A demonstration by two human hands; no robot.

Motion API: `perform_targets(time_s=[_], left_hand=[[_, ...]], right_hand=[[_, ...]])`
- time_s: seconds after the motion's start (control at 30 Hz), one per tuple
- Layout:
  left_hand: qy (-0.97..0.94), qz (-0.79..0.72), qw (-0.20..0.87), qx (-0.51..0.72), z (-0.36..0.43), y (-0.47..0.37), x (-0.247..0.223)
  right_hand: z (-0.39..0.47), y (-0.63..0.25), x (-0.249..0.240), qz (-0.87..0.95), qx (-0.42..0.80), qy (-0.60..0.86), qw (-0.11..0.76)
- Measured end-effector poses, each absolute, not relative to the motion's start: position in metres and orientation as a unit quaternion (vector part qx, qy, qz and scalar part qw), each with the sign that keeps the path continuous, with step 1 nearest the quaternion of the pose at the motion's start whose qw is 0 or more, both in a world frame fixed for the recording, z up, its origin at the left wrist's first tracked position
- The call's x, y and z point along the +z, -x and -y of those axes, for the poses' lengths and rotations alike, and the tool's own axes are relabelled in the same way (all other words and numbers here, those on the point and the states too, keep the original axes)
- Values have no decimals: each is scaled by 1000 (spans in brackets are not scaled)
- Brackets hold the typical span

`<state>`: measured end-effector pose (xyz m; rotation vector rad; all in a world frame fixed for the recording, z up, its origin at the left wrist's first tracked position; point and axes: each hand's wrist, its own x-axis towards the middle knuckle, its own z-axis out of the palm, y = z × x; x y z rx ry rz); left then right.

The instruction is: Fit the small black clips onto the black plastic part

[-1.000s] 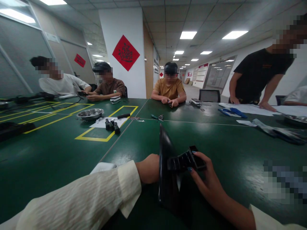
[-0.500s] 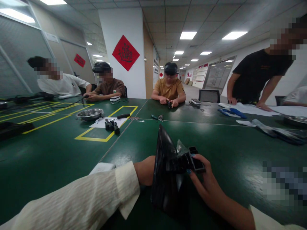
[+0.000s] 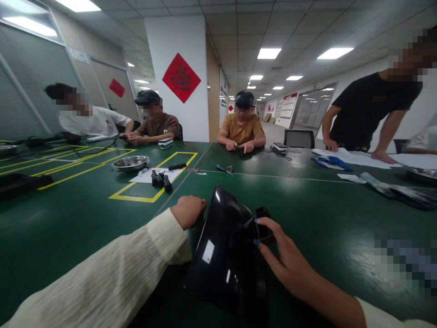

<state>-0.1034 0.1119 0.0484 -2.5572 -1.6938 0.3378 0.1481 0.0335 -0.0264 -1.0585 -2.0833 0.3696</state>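
A glossy black curved plastic shell (image 3: 218,255) stands tilted on the green table in front of me. On its right side sits a black box-like bracket (image 3: 263,233), with square openings. My right hand (image 3: 287,255) pinches this bracket between thumb and fingertips, blue nails showing. Just left of the shell's upper edge is my left hand (image 3: 189,212), closed with the fingers curled under. Whatever it may hold is hidden, and I cannot tell whether it touches the shell.
A metal bowl (image 3: 130,163), several black cylindrical parts (image 3: 161,180) and a sheet of paper lie ahead left, by yellow tape. Pliers (image 3: 223,169) lie further ahead. Gloves (image 3: 331,163) and papers are at right. People sit or stand around the table (image 3: 317,218).
My left hand has come out from behind the shell, moving left. The shell has turned and leaned left, showing more of its glossy face. My right hand shifted slightly left with the bracket.
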Motion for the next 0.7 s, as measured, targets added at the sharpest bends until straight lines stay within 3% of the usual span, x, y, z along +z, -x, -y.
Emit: perform_targets(time_s=[0.27, 0.47, 0.6, 0.7], left_hand=[[756, 640, 85, 106, -121, 109, 43], [757, 637, 73, 123, -121, 109, 37], [767, 622, 53, 146, -122, 106, 34], [778, 605, 34, 164, -121, 102, 32]], right_hand=[[-38, -119, -8, 833, 147, 421, 328], [-38, -102, -16, 852, 33, 452, 263], [-40, -102, -18, 847, 39, 459, 266], [-45, -106, -22, 832, 92, 444, 319]])
